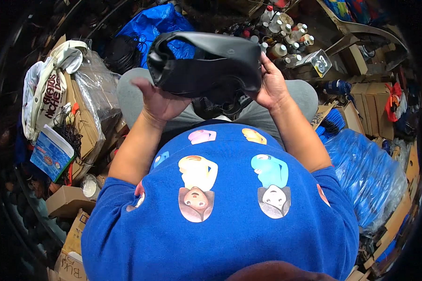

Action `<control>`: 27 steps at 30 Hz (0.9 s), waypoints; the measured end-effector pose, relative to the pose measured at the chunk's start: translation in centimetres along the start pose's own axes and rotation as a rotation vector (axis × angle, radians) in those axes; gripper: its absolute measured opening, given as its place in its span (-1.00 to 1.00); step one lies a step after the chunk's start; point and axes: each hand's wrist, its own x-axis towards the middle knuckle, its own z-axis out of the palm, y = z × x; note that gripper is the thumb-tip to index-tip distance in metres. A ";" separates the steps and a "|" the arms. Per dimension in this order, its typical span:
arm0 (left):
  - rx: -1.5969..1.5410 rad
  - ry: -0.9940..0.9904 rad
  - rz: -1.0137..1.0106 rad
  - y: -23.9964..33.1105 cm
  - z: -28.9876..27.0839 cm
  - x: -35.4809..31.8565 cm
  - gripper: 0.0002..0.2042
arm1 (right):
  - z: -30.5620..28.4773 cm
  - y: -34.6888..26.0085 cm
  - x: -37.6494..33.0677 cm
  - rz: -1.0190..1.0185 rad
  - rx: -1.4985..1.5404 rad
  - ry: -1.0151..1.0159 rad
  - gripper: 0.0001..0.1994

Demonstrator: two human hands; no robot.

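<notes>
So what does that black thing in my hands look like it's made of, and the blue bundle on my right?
The black piece looks like moulded rubber or soft plastic: matte, with a dull sheen and a rolled edge, held by the left hand and right hand. The blue bundle appears wrapped in clear plastic film: glossy, wrinkled highlights.

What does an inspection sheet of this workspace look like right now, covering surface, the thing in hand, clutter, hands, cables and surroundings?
Surface: no table seen; work is done over the lap in grey trousers.
Job's things: black curved moulded part, held up at both ends.
Clutter: cardboard boxes, clear plastic wrap, white bottles.
Grippers: left hand and right hand both grip the part.
Cables: black wire tangle on the person's left.
Surroundings: blue plastic-wrapped bundle, blue bag.
</notes>
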 end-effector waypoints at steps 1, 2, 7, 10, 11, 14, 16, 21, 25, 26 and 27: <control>0.029 -0.057 -0.009 0.0 0.0 -0.4 -0.09 | 0.0 0.3 0.3 -0.024 0.014 0.052 -0.59; 0.031 -0.058 -0.013 0.3 0.1 -0.9 -0.09 | 0.0 0.6 0.6 -0.048 0.029 0.104 -0.59; 0.690 0.138 0.005 0.7 0.5 -1.7 -0.39 | 2.3 2.0 1.9 0.004 0.036 0.118 -0.55; 0.612 0.179 0.114 1.0 -0.1 -1.3 -0.46 | 3.1 2.4 3.2 -0.029 -0.043 0.118 -0.52; 0.530 0.126 0.132 1.2 -0.2 -1.1 -0.47 | 3.4 2.5 3.6 -0.068 -0.109 0.132 -0.51; 0.366 0.023 0.091 1.8 -1.3 -1.6 -0.52 | 4.6 3.3 4.5 -0.097 -0.170 0.161 -0.46; 0.286 -0.024 0.030 2.6 -0.8 -1.8 -0.54 | 6.9 3.4 4.5 -0.016 -0.250 0.103 -0.44; 0.683 0.224 0.237 7.6 1.9 -2.6 -0.61 | 10.8 9.7 9.1 0.188 -0.502 -0.166 -0.38; 0.969 0.400 0.364 15.9 3.5 -9.1 -0.67 | 9.1 9.8 10.4 0.187 -0.601 -0.095 -0.42; 1.064 0.482 0.416 18.1 5.1 -11.7 -0.68 | 7.6 9.7 10.7 0.256 -0.724 -0.191 -0.42; 1.142 0.547 0.461 17.5 6.0 -11.1 -0.69 | 4.7 10.3 11.7 0.347 -0.896 -0.210 -0.46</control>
